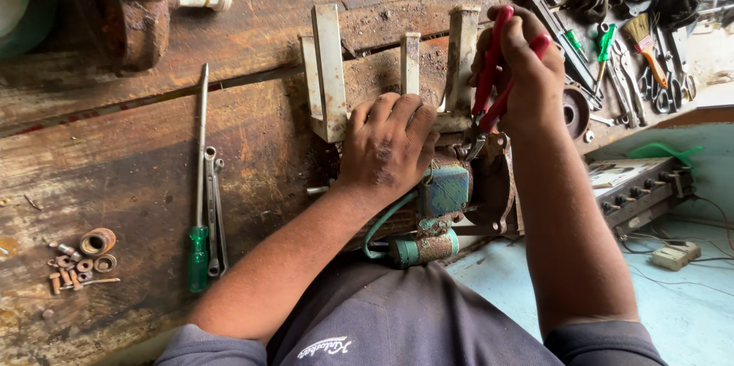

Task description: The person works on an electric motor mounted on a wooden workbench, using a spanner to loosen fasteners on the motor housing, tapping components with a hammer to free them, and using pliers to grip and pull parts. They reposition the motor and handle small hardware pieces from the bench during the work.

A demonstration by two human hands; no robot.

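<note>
Your left hand pressed flat on the rusty green-painted motor at the wooden bench edge; your right hand squeezed red-handled pliers, tips biting just beside it. White booklet lay right.

Being counted on the bench: two hands, one pair of red-handled pliers, one green-handled screwdriver, one rusted motor, one paintbrush.
</note>
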